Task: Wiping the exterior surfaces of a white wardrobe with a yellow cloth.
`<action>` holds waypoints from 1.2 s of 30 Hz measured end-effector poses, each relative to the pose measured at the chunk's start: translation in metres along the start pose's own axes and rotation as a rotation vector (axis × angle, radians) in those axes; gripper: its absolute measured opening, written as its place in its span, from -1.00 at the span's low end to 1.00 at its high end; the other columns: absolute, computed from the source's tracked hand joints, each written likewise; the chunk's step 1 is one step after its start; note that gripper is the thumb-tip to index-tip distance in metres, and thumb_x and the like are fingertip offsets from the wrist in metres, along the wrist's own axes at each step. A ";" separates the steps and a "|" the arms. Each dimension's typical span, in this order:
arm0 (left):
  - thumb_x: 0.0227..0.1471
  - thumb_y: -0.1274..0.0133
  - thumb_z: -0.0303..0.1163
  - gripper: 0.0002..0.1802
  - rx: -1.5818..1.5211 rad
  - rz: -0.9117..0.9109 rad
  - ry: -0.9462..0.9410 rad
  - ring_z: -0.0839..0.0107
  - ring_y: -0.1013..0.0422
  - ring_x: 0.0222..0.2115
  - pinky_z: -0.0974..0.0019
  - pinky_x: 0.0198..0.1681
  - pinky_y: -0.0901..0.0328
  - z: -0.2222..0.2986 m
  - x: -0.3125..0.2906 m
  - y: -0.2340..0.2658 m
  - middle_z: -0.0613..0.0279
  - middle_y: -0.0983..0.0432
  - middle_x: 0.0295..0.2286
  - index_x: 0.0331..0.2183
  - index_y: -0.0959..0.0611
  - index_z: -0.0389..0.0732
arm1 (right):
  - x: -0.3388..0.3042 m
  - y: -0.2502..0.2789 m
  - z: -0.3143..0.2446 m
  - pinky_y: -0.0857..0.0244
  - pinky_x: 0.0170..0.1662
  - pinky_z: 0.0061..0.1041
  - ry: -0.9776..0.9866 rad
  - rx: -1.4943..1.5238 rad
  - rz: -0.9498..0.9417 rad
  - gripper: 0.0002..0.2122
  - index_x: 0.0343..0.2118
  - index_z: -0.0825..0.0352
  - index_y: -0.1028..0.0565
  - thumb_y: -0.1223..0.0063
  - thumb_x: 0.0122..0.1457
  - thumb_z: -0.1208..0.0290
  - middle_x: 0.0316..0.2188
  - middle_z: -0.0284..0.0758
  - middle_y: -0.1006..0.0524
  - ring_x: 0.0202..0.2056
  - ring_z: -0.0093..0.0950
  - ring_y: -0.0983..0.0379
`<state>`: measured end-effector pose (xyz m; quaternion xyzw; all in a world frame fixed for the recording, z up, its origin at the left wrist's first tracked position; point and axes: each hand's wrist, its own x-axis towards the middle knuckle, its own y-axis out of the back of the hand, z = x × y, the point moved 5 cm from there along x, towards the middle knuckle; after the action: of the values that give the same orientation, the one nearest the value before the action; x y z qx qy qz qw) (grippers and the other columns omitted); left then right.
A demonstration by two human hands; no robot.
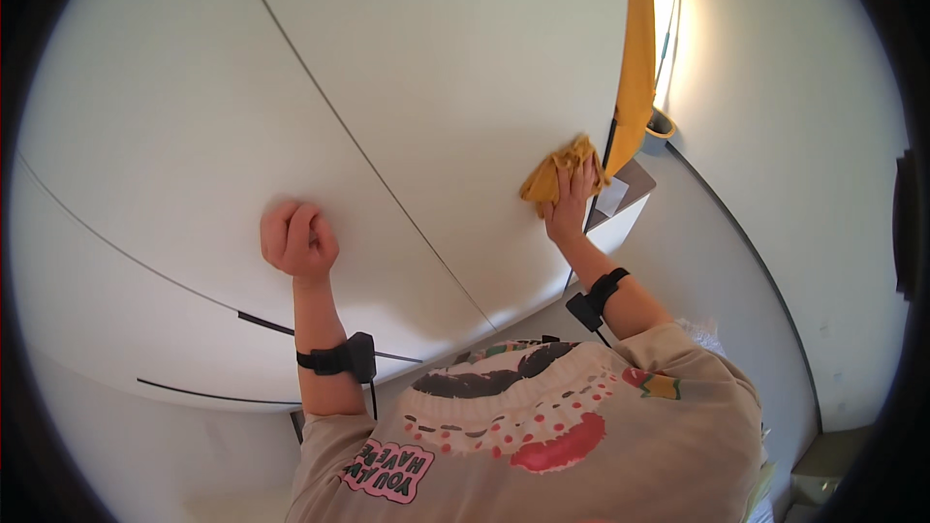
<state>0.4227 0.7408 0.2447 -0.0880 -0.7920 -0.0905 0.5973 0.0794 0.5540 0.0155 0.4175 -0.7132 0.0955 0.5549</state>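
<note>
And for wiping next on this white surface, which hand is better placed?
Right hand, probably: it has the yellow cloth under its fingers; the left hand is curled, with no cloth visible.

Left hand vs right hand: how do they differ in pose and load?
Pose: the left hand is curled into a fist; the right hand has its fingers extended.
Load: nothing shows in the left hand, while the right hand holds a bunched mustard-yellow cloth.
Shared: both are bare, with black straps on their forearms.
</note>
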 end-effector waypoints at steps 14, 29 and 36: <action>-0.36 -0.04 -0.67 -0.82 -0.118 -0.008 0.066 0.31 -0.35 -0.57 0.34 -0.57 -0.21 -0.010 -0.002 0.007 0.26 -0.43 -0.51 -0.56 -0.61 -0.21 | 0.291 0.068 -0.276 0.21 0.35 0.18 0.557 -0.053 0.272 -0.33 0.33 0.04 -0.32 -0.12 0.13 0.02 0.35 -0.14 -0.18 0.42 -0.03 0.08; -0.25 -0.02 -0.71 -0.80 0.062 0.046 0.175 0.37 -0.38 -0.56 0.38 -0.59 -0.20 -0.066 -0.016 0.095 0.28 -0.50 -0.52 -0.54 -0.62 -0.19 | 0.040 -0.047 -0.247 -0.10 0.29 -0.22 1.254 -0.150 -0.199 -0.46 0.18 -0.21 -0.42 -0.14 0.04 0.11 0.32 -0.64 -0.28 0.36 -0.48 -0.11; -0.17 0.03 -0.74 -0.78 0.168 0.144 0.410 0.51 -0.29 -0.58 0.45 -0.61 -0.08 -0.087 -0.034 0.138 0.32 -0.50 -0.54 -0.53 -0.61 -0.19 | 0.233 0.022 -0.334 0.19 0.36 0.17 0.657 -0.050 0.208 -0.34 0.32 0.03 -0.34 -0.13 0.12 0.02 0.36 -0.17 -0.18 0.42 -0.06 0.08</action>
<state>0.5470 0.8516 0.2410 -0.0740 -0.6506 0.0024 0.7558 0.2931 0.6541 0.3484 0.2760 -0.5373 0.2631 0.7522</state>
